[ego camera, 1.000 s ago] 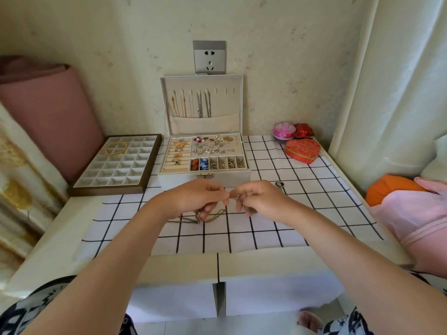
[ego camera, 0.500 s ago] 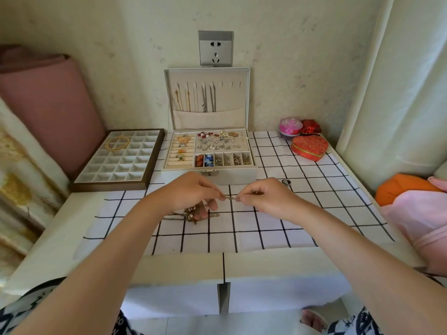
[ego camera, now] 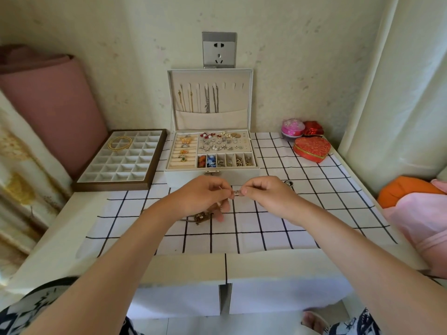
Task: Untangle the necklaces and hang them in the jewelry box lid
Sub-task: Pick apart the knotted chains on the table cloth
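My left hand and my right hand pinch a short stretch of a necklace chain between them, just in front of the jewelry box. The rest of the chain hangs from my left hand into a tangled clump on the checked cloth. The box's lid stands upright against the wall. Several gold and silver necklaces hang from its hooks into a pocket. Hooks at the lid's right side are bare.
A brown compartment tray with gold bangles lies left of the box. A red heart-shaped box, a pink round box and a small red box sit at the back right. A small ring-like item lies beside my right hand.
My hands have drawn slightly apart, stretching a short piece of chain between the fingertips. The view has tilted down a little.
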The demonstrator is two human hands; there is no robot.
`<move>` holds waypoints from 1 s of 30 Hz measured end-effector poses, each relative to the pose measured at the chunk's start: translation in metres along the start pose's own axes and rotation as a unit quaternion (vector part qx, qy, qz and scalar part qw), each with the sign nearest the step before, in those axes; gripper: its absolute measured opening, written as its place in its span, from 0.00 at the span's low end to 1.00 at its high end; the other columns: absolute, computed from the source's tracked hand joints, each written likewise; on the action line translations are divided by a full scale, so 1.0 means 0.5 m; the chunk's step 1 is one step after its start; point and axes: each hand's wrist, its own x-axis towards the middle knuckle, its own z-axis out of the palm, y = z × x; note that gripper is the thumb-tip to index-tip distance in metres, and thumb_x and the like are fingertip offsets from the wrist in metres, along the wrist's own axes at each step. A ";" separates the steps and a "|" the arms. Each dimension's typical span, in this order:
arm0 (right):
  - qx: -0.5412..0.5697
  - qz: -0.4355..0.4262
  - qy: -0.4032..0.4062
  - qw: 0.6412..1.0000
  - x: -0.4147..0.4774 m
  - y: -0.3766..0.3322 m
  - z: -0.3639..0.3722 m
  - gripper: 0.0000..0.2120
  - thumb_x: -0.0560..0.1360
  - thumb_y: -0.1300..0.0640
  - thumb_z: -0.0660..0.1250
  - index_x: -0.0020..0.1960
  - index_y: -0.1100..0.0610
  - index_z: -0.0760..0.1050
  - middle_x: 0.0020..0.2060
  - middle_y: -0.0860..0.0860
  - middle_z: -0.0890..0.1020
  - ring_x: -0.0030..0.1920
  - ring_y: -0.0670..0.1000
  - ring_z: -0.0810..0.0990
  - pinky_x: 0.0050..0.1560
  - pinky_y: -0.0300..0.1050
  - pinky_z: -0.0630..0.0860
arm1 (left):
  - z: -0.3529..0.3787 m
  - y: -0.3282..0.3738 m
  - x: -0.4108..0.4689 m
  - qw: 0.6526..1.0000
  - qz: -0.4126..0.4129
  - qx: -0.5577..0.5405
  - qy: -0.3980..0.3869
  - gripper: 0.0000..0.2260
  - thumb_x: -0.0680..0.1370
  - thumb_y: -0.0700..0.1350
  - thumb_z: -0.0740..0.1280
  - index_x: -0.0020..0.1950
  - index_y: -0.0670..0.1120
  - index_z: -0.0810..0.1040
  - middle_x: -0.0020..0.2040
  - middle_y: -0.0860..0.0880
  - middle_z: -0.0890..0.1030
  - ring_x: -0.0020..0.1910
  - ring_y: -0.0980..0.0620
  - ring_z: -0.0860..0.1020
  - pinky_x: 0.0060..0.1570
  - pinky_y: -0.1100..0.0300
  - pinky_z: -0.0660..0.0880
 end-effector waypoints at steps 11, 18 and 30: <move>0.023 -0.022 -0.008 0.999 -0.006 -0.010 -0.005 0.10 0.83 0.59 0.61 0.52 0.61 0.81 0.20 0.34 0.73 0.25 0.33 0.73 0.29 0.27 0.67 | 0.015 0.002 0.004 1.000 0.017 0.010 0.016 0.08 0.82 0.43 0.63 0.52 0.42 0.81 0.25 0.52 0.73 0.44 0.46 0.86 0.46 0.59 0.71; 0.018 -0.026 0.036 0.999 0.008 0.012 0.004 0.09 0.80 0.55 0.67 0.43 0.55 0.82 0.32 0.52 0.82 0.31 0.45 0.77 0.38 0.41 0.74 | 0.025 -0.002 0.010 0.997 0.052 -0.026 0.042 0.08 0.81 0.40 0.64 0.50 0.39 0.83 0.42 0.44 0.85 0.46 0.45 0.85 0.60 0.48 0.78; -0.002 -0.069 0.116 0.991 -0.004 -0.004 0.014 0.08 0.74 0.56 0.72 0.39 0.46 0.84 0.33 0.39 0.84 0.34 0.37 0.78 0.37 0.30 0.71 | 0.038 -0.001 0.012 0.993 0.043 -0.091 0.062 0.08 0.81 0.37 0.64 0.50 0.35 0.82 0.39 0.40 0.83 0.38 0.45 0.81 0.48 0.53 0.82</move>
